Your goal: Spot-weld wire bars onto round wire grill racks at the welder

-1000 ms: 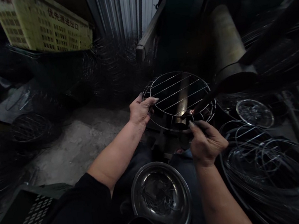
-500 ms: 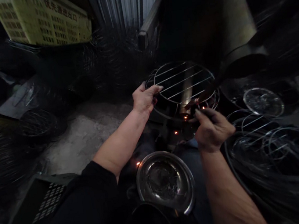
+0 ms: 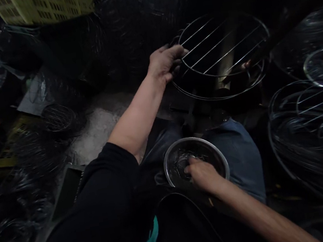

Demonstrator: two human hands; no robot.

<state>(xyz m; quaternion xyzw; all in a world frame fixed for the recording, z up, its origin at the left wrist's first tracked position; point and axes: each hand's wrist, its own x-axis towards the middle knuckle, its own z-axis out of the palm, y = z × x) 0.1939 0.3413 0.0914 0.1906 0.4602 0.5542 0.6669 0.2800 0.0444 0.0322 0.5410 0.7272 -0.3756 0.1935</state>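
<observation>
Right hand (image 3: 203, 175) dropped into steel bowl (image 3: 215, 152), grasp unclear; left hand (image 3: 165, 62) grips wire rack (image 3: 225, 50).

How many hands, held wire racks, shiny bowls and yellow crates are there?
Hands: 2, left hand and right hand
Held wire rack: 1
Shiny bowl: 1
Yellow crate: 1
Total: 5
</observation>
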